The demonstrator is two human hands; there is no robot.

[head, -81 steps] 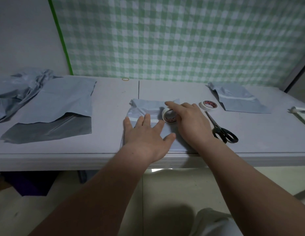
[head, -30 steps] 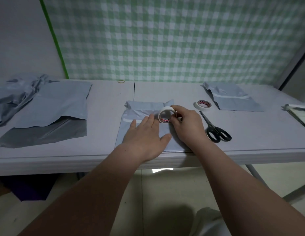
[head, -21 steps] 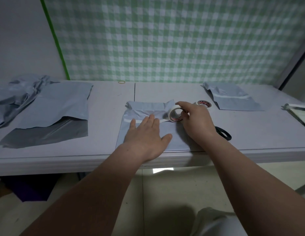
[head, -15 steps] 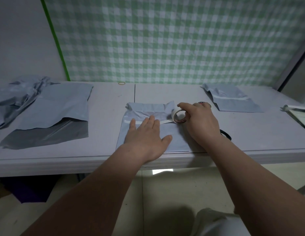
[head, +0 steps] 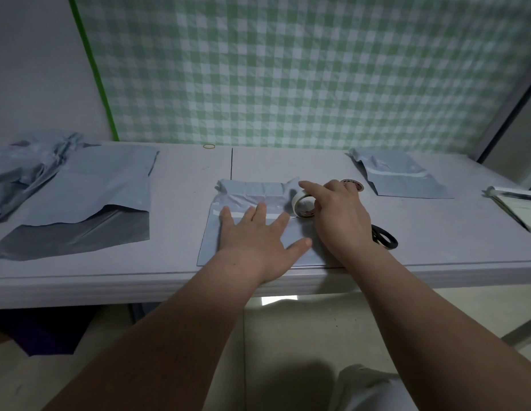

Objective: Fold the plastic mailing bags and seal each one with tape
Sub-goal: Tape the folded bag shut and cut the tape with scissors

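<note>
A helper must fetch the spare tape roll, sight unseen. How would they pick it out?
On the grey table, look right of the middle bag under the left hand. Just beyond the right hand, the spare roll lies flat, unlike the working roll held on edge by that hand's fingers.

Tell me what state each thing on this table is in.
Middle grey plastic mailing bag: top folded down, white tape strip running across it.
Left hand: flat, pressing that bag.
White tape roll: on edge, gripped by right hand.
Second tape roll: lying flat.
Black-handled scissors: lying flat, blades hidden.
Far-right grey bag: folded, taped.
Left grey bag: unfolded, untaped.
</note>
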